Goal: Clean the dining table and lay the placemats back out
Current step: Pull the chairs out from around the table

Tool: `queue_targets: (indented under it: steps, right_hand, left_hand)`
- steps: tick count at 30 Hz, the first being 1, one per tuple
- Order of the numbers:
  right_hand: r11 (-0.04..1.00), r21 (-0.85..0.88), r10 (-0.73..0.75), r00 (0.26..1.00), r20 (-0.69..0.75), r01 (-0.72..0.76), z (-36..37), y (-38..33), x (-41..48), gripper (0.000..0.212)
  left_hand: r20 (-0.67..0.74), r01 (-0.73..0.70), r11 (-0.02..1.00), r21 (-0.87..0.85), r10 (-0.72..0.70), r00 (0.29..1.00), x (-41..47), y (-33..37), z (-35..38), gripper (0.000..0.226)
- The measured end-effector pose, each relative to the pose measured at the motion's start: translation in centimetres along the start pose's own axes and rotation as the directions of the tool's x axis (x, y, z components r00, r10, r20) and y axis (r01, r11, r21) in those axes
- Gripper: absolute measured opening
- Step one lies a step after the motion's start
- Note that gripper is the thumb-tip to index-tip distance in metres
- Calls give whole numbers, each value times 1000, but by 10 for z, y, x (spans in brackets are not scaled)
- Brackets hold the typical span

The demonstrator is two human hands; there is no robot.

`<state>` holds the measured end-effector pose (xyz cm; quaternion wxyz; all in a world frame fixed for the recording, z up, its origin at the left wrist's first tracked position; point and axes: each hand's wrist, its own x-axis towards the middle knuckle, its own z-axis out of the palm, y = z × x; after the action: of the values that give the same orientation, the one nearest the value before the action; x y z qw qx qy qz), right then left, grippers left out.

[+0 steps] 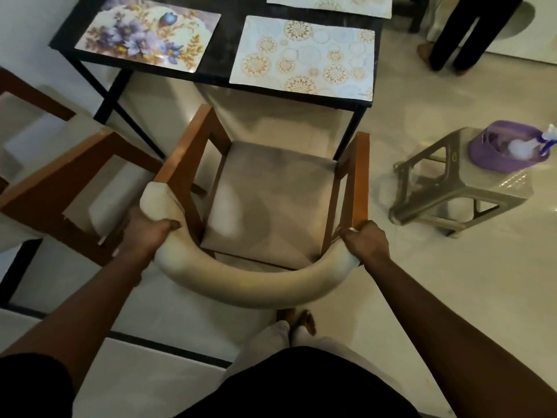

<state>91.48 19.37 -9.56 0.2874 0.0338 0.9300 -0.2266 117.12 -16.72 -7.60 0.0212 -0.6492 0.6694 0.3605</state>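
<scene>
A wooden chair with a beige seat (271,194) stands in front of the dark dining table (224,49). My left hand (149,233) grips the left end of its padded cream backrest (241,288). My right hand (366,239) grips the right end, by the wooden armrest. On the table lie a floral placemat with purple flowers (147,31), a pale placemat with gold circles (304,57), and part of a third placemat (331,3) at the far edge.
A second wooden chair (69,188) stands close on the left. To the right, a grey plastic stool (461,188) carries a purple basin (506,149) with a spray bottle (545,140). A person's legs (464,34) stand at the upper right. My feet (297,324) are just behind the chair.
</scene>
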Motion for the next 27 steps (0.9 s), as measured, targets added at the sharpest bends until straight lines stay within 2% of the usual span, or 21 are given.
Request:
queue_targets:
  steps: [3, 8, 10, 15, 17, 20, 23, 24, 25, 27]
  right_hand:
    - [1000, -2, 9, 1000, 22, -8, 1, -1, -1, 61]
    - [999, 27, -17, 999, 36, 16, 4, -1, -2, 69]
    - [997, 17, -73, 997, 23, 72, 8, 4, -5, 77]
    - [943, -240, -236, 972, -2, 229, 23, 12, -38, 74]
    - [883, -381, -290, 957, 21, 276, 32, 8, -59, 74]
    - [790, -503, -359, 930, 86, 351, 52, -8, -97, 73]
    - [730, -514, -454, 882, 128, 450, 82, -41, -139, 75]
    - [722, -494, -479, 865, 148, 484, 95, -56, -152, 75]
    - [719, -468, -501, 850, 161, 513, 111, -71, -165, 74]
    - [728, -425, -521, 837, 168, 538, 138, -102, -188, 70]
  left_hand:
    - [-39, -14, 1000, 28, 15, 999, -26, -7, 10, 101]
    - [-66, -241, 935, 260, 267, 962, -63, -20, 25, 95]
    - [-37, -282, 911, 302, 307, 951, -67, -20, 23, 93]
    - [69, -396, 790, 468, 414, 908, -65, -22, 12, 83]
    - [152, -484, 685, 544, 488, 860, -62, -22, 9, 73]
    - [288, -617, 549, 564, 569, 770, -62, -25, 6, 61]
    - [413, -777, 363, 513, 690, 595, -62, -37, -2, 58]
    - [432, -820, 343, 459, 720, 543, -59, -43, -7, 61]
    - [430, -842, 365, 397, 736, 522, -54, -48, -15, 65]
    - [391, -840, 460, 289, 744, 542, -39, -56, -33, 68]
